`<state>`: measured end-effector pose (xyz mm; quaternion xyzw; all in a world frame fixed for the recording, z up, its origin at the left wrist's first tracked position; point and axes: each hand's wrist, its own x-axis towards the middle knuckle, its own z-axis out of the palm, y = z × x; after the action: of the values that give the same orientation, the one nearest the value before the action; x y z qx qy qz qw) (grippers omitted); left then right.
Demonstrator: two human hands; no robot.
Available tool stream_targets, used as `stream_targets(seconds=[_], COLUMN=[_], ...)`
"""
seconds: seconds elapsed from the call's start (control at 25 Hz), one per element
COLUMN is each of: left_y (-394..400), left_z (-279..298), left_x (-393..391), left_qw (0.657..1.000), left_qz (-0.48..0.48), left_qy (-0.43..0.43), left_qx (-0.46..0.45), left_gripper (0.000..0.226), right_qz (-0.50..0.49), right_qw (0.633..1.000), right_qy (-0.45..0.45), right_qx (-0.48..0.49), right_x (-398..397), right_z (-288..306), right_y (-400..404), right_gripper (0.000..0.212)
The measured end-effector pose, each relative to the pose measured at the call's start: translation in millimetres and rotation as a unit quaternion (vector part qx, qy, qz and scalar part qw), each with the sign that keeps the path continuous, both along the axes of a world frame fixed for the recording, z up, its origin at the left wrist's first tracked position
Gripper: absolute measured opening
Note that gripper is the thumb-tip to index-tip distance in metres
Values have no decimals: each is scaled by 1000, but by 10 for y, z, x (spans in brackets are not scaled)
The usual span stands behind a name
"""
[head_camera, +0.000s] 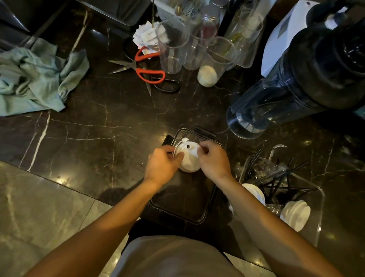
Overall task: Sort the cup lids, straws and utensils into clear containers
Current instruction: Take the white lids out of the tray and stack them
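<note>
Both hands pinching one stack of white cup lids (187, 159) over the clear container (197, 217) on the bench: left hand (163, 165) at its left rim, right hand (214, 160) at its right. Uneven pinch, and likely to tilt, slide apart, scatter beside the container

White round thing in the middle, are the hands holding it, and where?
Yes. Both hands hold a stack of white cup lids by its rim: left hand on the left edge, right hand on the right edge.
</note>
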<state>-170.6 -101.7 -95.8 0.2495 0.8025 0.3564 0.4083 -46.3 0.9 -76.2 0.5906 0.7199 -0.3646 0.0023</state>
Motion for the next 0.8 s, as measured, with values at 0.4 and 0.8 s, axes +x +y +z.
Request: stream_targets(seconds=[0.4, 0.8], left_y=[20, -2], left_z=[52, 4], left_x=[62, 94], left_qw=[996, 992], left_qz=[-36, -69], left_qy=[78, 107], left_qx=[-9, -14], left_gripper=[34, 30], right_qz=[41, 113], right_qw=[998, 992], right_qy=[-39, -24], right_qx=[-1, -43], right_x=[41, 182], right_z=[-24, 71], right_y=[79, 153], right_gripper=[24, 19])
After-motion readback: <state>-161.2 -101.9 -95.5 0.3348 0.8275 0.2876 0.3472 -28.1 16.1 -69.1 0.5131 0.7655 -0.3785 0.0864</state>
